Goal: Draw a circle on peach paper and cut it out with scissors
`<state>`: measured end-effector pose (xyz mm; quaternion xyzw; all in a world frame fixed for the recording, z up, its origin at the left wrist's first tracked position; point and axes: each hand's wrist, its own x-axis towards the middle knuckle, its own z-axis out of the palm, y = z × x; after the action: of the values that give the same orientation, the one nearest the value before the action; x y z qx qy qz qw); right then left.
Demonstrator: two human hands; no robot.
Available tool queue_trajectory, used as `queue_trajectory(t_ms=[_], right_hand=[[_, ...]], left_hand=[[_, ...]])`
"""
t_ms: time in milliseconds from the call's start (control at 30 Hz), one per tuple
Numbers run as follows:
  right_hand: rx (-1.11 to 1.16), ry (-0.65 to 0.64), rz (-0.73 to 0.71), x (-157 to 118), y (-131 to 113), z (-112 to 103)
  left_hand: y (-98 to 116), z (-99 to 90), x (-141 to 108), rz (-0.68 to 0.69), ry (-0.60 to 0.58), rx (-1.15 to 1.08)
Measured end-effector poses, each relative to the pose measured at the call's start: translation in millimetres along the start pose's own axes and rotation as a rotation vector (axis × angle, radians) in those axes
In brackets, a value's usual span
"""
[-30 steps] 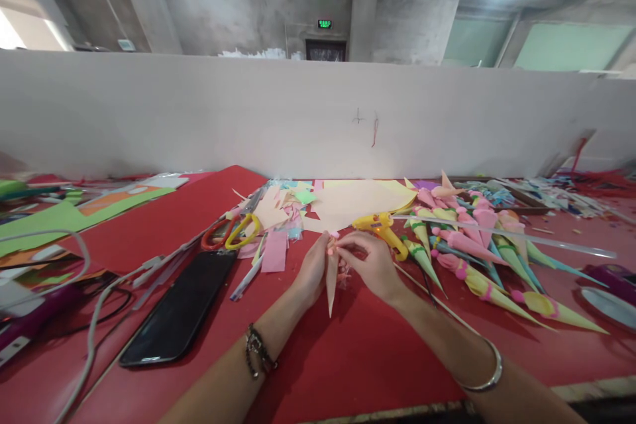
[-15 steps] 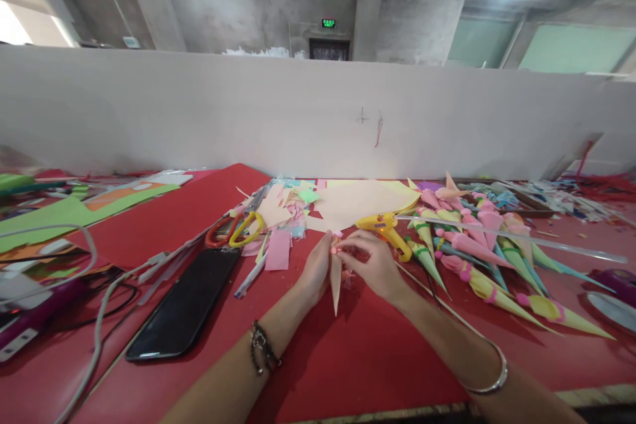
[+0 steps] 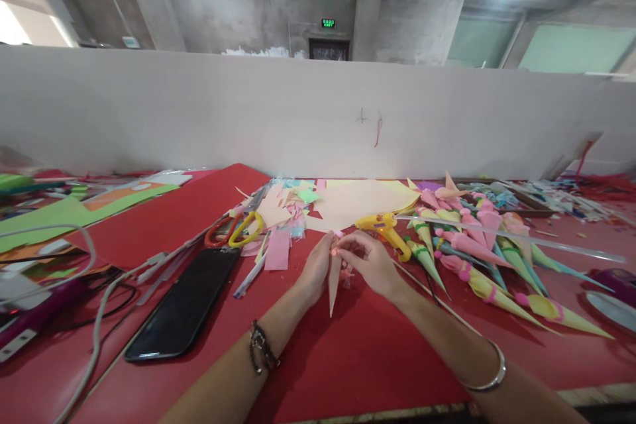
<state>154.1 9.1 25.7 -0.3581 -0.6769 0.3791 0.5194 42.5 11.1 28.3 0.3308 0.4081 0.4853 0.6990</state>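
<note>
Between both hands, over the red tabletop, is a slim cream paper cone with its tip pointing down toward me. My left hand is closed around the cone's upper left side. My right hand pinches at the cone's wide end, where a small pink piece shows by the fingertips. Whether that piece is glued on I cannot tell. Just beyond the right hand lies a yellow glue gun. Finished-looking pink, yellow and green paper cones are heaped to its right.
At left lie a black phone, scissors with red and yellow handles, a pen and a purple power strip with cables. Paper scraps and a cream sheet lie ahead. A white partition stands behind the table.
The cone's tip has swung slightly to the left. Both hands stay in nearly the same place, with the right fingers shifted a little at the wide end.
</note>
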Motion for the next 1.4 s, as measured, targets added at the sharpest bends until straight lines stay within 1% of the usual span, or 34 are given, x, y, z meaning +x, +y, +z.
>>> queue_trajectory(t_ms=[100,300,500,633,767,867,933,1000,1067,1100,1167,1267,1333,1400], right_hand=[[-0.019,0.0,-0.02,0,2,0],[-0.02,-0.008,-0.025,1,2,1],[-0.009,-0.012,-0.01,1,-1,2],[0.001,-0.041,-0.029,1,-1,1],[-0.039,-0.031,-0.055,1,0,2],[-0.013,-0.012,-0.037,1,0,2],[-0.004,0.011,-0.015,1,0,0],[-0.074,0.046,-0.006,2,0,-2],[-0.216,0.07,-0.008,3,1,-5],[-0.301,0.063,-0.009,2,2,-7],[-0.484,0.009,-0.001,1,3,-9],[-0.743,-0.124,0.042,-3,4,-10],[-0.826,-0.191,0.069,-6,3,-10],[-0.832,-0.215,0.072,-7,3,-11]], left_hand=[[1,0.9,0,0.014,0.001,-0.005],[1,1.3,-1,0.017,0.053,-0.015],[0,-2.1,2,0.018,0.014,-0.035],[1,-2.1,2,-0.004,0.031,-0.06],[2,-0.8,1,-0.023,0.043,-0.037],[2,-1.6,2,-0.022,0.012,-0.064],[3,-3.1,5,0.006,0.005,-0.105],[4,-4.9,7,0.037,0.044,-0.156],[6,-6.7,9,0.065,0.117,-0.201],[7,-7.5,10,0.08,0.155,-0.219],[10,-8.7,11,0.111,0.223,-0.246],[13,-9.8,11,0.145,0.294,-0.286],[13,-10.5,12,0.15,0.319,-0.299],[13,-11.5,13,0.144,0.327,-0.308]])
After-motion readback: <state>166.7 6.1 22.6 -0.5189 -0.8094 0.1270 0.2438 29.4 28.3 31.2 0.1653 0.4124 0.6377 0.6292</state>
